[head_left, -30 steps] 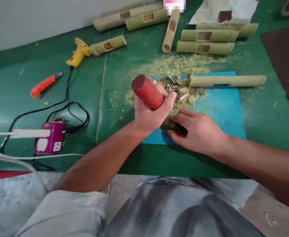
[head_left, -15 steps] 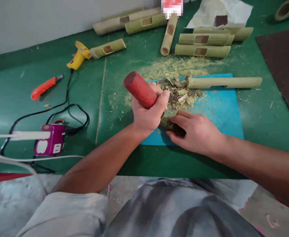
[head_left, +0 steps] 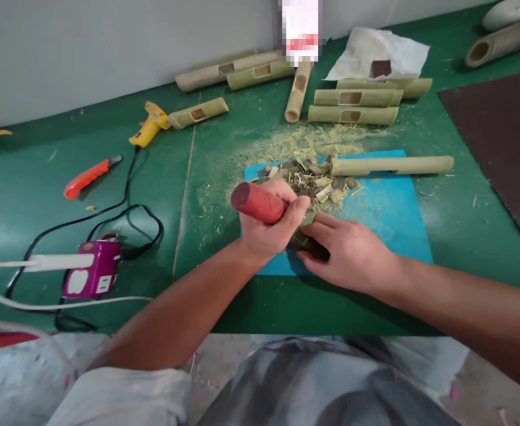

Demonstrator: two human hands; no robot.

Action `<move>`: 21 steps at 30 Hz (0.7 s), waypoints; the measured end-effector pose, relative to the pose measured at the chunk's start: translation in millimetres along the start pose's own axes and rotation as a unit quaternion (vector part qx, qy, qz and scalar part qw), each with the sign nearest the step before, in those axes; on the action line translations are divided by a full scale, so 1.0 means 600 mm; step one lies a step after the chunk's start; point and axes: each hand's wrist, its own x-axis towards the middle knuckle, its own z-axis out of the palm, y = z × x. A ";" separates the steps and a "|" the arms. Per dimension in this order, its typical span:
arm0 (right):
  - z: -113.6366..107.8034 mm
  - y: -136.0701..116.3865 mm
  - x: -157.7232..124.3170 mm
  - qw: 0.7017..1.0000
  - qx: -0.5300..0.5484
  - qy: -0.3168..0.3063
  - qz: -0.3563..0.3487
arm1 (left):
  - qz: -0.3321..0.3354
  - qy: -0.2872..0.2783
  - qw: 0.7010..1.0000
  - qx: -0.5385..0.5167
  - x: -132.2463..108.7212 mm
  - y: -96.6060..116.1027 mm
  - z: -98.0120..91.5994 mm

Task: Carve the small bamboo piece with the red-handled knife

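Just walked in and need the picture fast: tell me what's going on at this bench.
A person works with bare hands at a green table. The left hand grips a red wooden handle, angled down toward a dark bamboo piece that the right hand holds down on a blue mat. Bamboo chips and a long bamboo tube lie on the mat. Windowed bamboo tubes, a glue gun and an orange knife lie apart.

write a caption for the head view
Left hand grips a red handle over a dark piece the right hand holds on a blue mat.
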 end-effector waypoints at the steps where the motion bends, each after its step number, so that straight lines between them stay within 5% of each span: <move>1: 0.000 0.001 0.000 1.000 -0.001 0.001 0.000 | -0.007 -0.004 1.000 0.000 -0.001 0.000 -0.001; 9: 0.003 0.002 -0.002 1.000 -0.002 0.007 -0.007 | -0.035 -0.029 0.997 -0.058 -0.007 -0.007 -0.003; 21: -0.001 -0.006 -0.002 1.000 -0.027 -0.011 0.006 | -0.037 0.031 0.996 -0.071 -0.006 -0.006 0.004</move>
